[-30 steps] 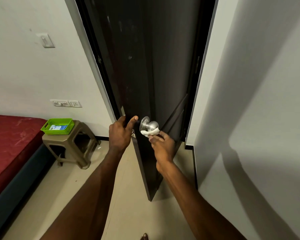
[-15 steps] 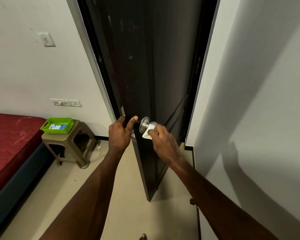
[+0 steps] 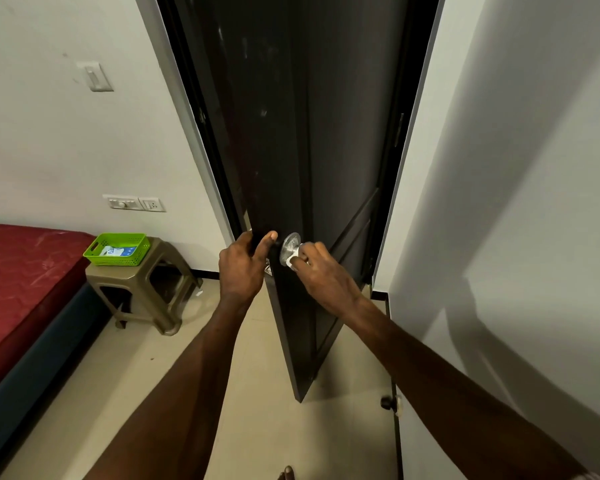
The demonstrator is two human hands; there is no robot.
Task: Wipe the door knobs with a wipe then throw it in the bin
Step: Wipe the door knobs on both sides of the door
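Right hand (image 3: 321,275) has a closed grip on the white wipe (image 3: 293,260), pressed against the silver knob (image 3: 290,247), while the left hand (image 3: 243,265) clamps the dark door (image 3: 291,133) by its edge. I'd twist the wipe right round the knob and its neck, holding the door steady.

The right grip (image 3: 321,275) has rolled from under the knob (image 3: 290,249) to over it. The wipe (image 3: 293,260), earlier draped below the knob, now barely peeks out beneath the fingers (image 3: 310,252).
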